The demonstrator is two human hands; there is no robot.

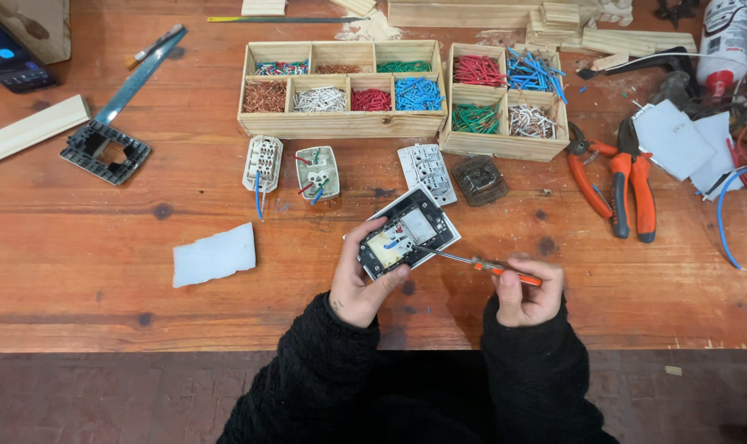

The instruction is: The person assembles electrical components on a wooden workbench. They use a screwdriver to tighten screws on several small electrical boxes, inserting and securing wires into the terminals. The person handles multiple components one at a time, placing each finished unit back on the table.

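A: While the switch module point(408, 231) is gripped at centre frame, just above the table edge, what is noted of the hands?

B: The module is clasped by the left hand point(359, 284), fingers wrapped round its lower-left corner, its opened back turned up. An orange-handled screwdriver point(482, 265) is pinched in the right hand point(528, 289), and its tip is laid into the module's terminals.

A: How is the piece judged to handle?

B: Light, rigid plastic is supposed; short wire stubs are seen inside and are likely easily bent. It is best taken by the black frame edges, not by the wired middle. The smooth face may prove slippery.

A: And round about?

B: Two wired modules point(317, 172) are seen above, at centre left. Wooden trays point(341, 123) of coloured wire offcuts are ranged along the upper centre. Orange pliers point(612, 177) are laid at right, a white pad point(215, 255) at left, on the wooden table point(77, 247).
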